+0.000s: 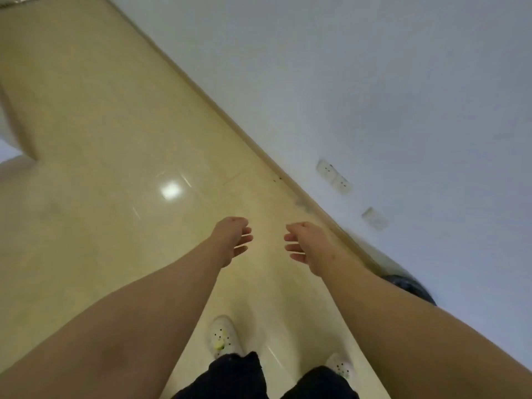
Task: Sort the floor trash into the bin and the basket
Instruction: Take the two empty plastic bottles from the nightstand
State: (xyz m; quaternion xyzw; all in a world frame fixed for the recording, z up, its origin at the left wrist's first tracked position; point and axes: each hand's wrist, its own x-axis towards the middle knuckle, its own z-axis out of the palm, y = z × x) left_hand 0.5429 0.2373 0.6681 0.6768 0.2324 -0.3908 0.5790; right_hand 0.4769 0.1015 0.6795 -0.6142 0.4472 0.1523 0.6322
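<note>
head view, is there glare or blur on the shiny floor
Head view: a white glare patch sits on the glossy beige tile floor; motion blur smears the white wall sockets and the black bag-lined bin; the frame is tilted and wide-angle stretched; the left hand and right hand look only slightly soft.

Two hands [230, 240] [308, 244], two shoes [221, 335] [339, 365], three wall sockets [325, 168] [342, 184] [374, 218], one dark bin [408, 286]

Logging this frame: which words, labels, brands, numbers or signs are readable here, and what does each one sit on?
None: no text can be read in this frame.
Wall outlet plates: blank and blurred, no lettering shows.
White shoes: only holes and a yellow-green spot, no legible brand.
Dark shape by the wall: blurred and partly hidden, no label visible.
</note>
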